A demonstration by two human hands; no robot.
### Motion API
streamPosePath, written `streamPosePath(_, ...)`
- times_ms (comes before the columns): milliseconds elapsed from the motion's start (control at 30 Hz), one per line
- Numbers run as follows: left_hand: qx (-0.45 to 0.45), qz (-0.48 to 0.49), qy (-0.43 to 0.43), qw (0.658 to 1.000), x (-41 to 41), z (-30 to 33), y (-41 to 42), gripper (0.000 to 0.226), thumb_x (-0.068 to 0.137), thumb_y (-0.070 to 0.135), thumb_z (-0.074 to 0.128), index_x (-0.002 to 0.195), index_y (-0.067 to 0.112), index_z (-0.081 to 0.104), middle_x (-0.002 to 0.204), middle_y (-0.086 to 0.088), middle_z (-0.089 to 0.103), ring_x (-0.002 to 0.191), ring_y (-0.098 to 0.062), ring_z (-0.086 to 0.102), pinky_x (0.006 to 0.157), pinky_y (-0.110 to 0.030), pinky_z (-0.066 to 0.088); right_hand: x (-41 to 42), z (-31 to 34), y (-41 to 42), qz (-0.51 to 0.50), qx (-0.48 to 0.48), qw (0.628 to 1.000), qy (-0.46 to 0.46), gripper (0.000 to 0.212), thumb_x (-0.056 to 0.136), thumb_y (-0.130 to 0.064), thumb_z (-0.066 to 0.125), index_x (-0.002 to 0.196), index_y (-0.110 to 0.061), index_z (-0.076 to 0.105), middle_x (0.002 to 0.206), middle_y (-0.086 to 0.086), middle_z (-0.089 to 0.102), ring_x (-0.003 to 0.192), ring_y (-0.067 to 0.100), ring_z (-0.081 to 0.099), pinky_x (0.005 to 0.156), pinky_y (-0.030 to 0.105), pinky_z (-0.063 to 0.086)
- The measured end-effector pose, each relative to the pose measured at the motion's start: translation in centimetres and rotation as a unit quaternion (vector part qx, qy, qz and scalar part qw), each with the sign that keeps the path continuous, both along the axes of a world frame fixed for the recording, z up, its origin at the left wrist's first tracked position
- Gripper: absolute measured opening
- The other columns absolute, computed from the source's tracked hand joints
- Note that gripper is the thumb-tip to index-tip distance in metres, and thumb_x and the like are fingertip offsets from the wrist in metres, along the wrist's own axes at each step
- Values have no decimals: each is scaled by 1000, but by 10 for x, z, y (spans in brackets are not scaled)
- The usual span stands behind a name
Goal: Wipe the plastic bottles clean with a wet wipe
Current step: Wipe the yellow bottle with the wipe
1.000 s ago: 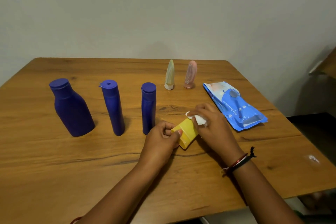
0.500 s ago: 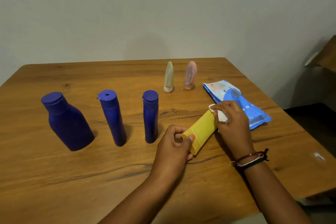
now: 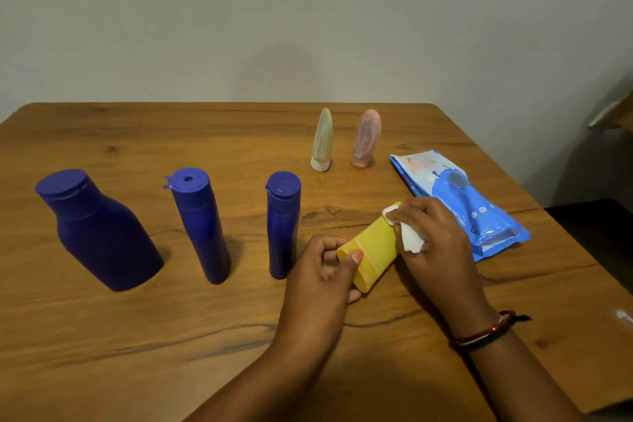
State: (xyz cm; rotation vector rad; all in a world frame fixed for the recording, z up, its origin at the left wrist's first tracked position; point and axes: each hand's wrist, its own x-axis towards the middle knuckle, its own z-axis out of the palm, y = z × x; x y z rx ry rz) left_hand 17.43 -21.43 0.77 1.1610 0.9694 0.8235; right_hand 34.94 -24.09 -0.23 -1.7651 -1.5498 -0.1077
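Note:
A yellow plastic bottle [image 3: 371, 248] lies tilted just above the wooden table [image 3: 144, 346], cap end towards me. My left hand [image 3: 322, 271] grips its cap end with thumb and fingers. My right hand [image 3: 435, 243] wraps round the bottle's far part and presses a white wet wipe [image 3: 407, 236] against it. Three blue bottles stand upright to the left: a wide one [image 3: 99, 229], a slim one [image 3: 200, 223] and a shorter slim one [image 3: 282, 223].
A pale green tube [image 3: 322, 140] and a pink tube [image 3: 365, 139] stand on their caps farther back. A blue wet-wipe pack [image 3: 459, 199] lies flat at the right, close behind my right hand. The table's right edge is near the pack.
My right hand with the wipe slid up the yellow bottle away from the cap, then came back a little. My left hand kept its hold on the cap end.

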Motion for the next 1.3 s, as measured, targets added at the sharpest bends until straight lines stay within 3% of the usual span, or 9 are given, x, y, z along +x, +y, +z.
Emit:
streamPosePath(300,18,11,8,1000,0,1,4,12,92,24,58,104,26,62,100,7,64,84,-2,67,68,-21,57,-1,-1,3,37,15,999,-6,48,65,17,63,104,-11,66,108,2,56,102,12,52,84,24,45)
streamPosePath(500,-8,14,-14,1000,4,3,2,13,93,21,58,106,24,61,104,4,60,92,-12,65,59,-19,55,0,-3,3,45,19,999,-13,45,69,13,65,105,-13,65,108,-4,53,102,2,46,85,5,35)
streamPosePath(700,-6,20,-24,999,8,-1,0,15,91,18,62,102,28,60,99,8,62,86,-9,68,60,-20,56,-4,-2,0,81,29,996,-12,44,70,13,64,107,-11,65,108,1,55,105,9,51,85,19,45)
streamPosePath(833,6,19,-21,1000,8,-5,0,28,84,10,69,101,31,61,94,11,67,83,0,68,61,-19,55,-10,-3,-3,131,32,991,-16,37,74,1,62,109,-12,66,111,-3,55,107,10,52,88,18,43)
streamPosePath(1067,7,20,-13,1000,8,-4,3,31,83,6,70,98,32,65,92,13,68,82,2,67,64,-23,58,1,-1,5,-9,49,998,44,40,77,12,60,106,-16,68,106,-4,56,104,11,54,88,5,35)
streamPosePath(1167,6,20,-23,1000,9,-1,3,32,82,3,70,96,32,65,86,16,69,81,2,67,64,-22,58,-4,1,4,22,53,998,39,41,77,13,60,106,-15,67,106,-4,56,104,9,54,89,9,38)
streamPosePath(1300,2,37,-33,999,10,-2,3,32,79,0,72,100,23,63,91,6,71,78,-3,70,62,-25,58,-16,4,1,107,67,991,42,39,75,12,65,105,-12,69,108,0,59,106,11,56,88,22,46)
